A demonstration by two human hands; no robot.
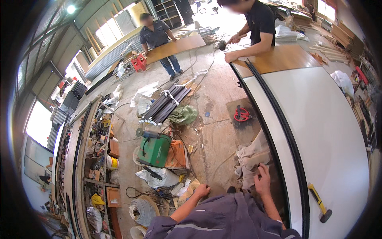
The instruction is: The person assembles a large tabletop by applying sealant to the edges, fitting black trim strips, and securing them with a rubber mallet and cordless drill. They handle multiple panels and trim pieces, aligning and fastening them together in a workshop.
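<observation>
My left hand (pixel 203 190) hangs low in front of my dark work jacket, its fingers curled in and no object showing in them. Nearest to it are rags and bags on the floor. My right hand (pixel 262 180) is held with fingers apart and nothing between them, over a bunched beige cloth (pixel 248 159). Just right of that hand runs the edge of a big white panel (pixel 322 107). Two long black strips (pixel 284 127) lie along this side of it. A yellow-handled hammer (pixel 318 201) rests on the panel near me.
A co-worker in black (pixel 260 24) leans on the panel's far end, holding a dark-headed tool (pixel 223 44). Another person (pixel 155 34) handles a brown board (pixel 179 48). Left of me stand a green machine (pixel 154 151), a wire coil (pixel 144 211) and cluttered shelves (pixel 101 184). Dark profiles (pixel 169 102) lie beyond.
</observation>
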